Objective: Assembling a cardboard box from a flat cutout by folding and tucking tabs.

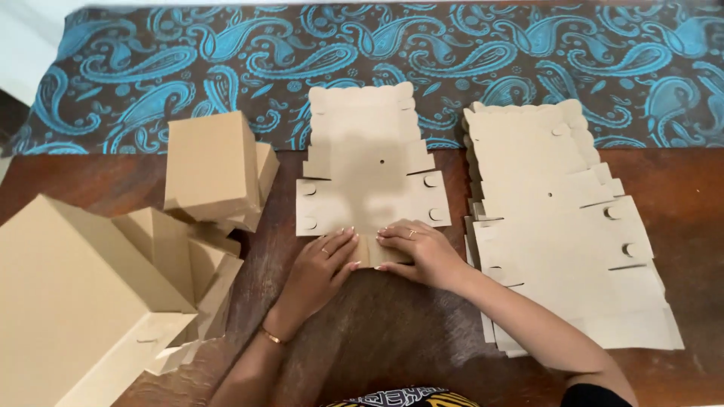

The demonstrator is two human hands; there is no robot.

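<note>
Flat, unfolded tan cardboard box blank point(367, 169) with scalloped far edge, lying spread on the dark brown wooden table, far end overlapping the blue paisley cloth. Roughly cross-shaped: narrower panel at the top, wider band of side flaps lower down. Small round hole near the middle; half-round locking tabs cut into the side flaps, two on the left, two on the right. Near edge folded up into a short flap, pinned under both palms. Left hand point(326, 264) flat on the near-left part of that flap, fingers together; right hand point(416, 251) flat on the near-right part, fingertips almost meeting the left's
</note>
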